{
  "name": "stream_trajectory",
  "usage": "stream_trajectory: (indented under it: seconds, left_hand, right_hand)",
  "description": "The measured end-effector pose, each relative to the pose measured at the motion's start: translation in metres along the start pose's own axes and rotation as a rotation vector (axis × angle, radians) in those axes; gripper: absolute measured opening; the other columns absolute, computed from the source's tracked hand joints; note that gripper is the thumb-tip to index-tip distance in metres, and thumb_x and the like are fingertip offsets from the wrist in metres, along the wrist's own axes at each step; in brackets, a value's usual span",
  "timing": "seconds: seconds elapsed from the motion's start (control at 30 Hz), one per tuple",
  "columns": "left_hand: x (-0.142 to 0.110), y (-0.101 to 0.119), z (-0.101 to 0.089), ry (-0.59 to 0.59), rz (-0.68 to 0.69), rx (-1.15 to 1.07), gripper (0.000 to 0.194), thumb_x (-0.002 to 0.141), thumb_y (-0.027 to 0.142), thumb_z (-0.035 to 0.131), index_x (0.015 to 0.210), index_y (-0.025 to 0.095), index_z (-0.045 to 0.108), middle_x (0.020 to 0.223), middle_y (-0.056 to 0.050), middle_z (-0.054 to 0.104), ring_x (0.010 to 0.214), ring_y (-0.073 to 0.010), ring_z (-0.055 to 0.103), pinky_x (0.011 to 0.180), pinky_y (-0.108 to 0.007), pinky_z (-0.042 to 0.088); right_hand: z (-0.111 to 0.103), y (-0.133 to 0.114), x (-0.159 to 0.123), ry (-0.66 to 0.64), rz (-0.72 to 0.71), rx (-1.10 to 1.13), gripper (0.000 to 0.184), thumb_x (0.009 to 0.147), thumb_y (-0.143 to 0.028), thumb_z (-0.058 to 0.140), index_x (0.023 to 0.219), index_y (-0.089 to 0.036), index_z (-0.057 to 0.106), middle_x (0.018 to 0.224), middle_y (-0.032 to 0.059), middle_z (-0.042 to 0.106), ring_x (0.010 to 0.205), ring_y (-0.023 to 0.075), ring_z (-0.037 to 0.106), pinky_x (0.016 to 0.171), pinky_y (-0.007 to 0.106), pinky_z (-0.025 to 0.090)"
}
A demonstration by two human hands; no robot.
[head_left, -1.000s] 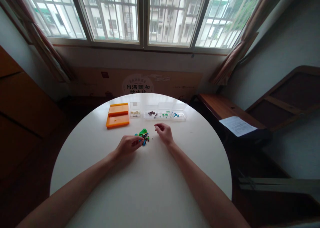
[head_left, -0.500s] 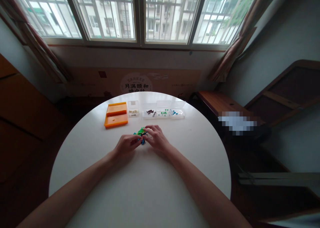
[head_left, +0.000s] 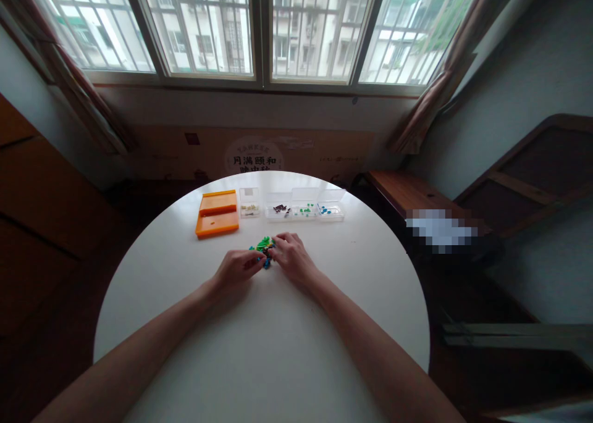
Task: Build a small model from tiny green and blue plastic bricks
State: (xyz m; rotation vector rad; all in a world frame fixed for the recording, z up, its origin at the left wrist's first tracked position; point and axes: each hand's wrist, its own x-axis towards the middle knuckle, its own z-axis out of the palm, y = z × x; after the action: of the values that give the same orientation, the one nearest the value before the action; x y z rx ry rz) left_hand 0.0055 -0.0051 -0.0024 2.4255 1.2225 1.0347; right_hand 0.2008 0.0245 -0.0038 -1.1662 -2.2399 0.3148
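A pile of small plastic pieces, green, blue, dark and a little yellow, lies on the white table between my two hands. From the left, my left hand reaches in with thumb and fingertips pressed together at the pile's near edge. My right hand bends its fingers down onto the right side of the pile, hiding part of it. Anything pinched in either hand is too small or too covered to make out.
Behind the pile stand an orange open case, a small clear box with pale pieces, and a clear compartment box holding dark, green and blue pieces. The round white table ends short of a wooden bench.
My right hand's fingers have drawn slightly right, baring more of the green pieces. The left hand stays at the pile. The whole view has shifted a little.
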Motion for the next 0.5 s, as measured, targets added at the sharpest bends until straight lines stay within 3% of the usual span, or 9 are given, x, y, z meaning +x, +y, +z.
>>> stream_trajectory:
  seconds: [0.17,0.5]
  left_hand:
    - [-0.0011,-0.0015,0.0012,-0.008,-0.013,0.007,0.023,0.085,0.029,0.053,0.082,0.013,0.070,0.057,0.000,0.060,0.047,-0.0056,0.046,0.051,-0.014,0.036]
    - [0.0003,0.0014,-0.0009,-0.008,0.003,0.015,0.024,0.085,0.028,0.053,0.079,0.012,0.069,0.054,0.000,0.059,0.046,-0.0056,0.046,0.049,-0.014,0.036]
  right_hand:
    - [-0.0003,0.0005,0.0000,0.055,0.041,0.023,0.033,0.087,-0.034,0.051,0.113,-0.016,0.060,0.106,0.0102,0.058,0.102,0.0229,0.047,0.092,0.036,0.040]
    - [-0.0008,-0.0001,-0.0002,0.029,-0.008,0.036,0.030,0.087,-0.033,0.053,0.113,-0.021,0.062,0.115,0.0062,0.061,0.108,0.0227,0.046,0.094,0.038,0.037]
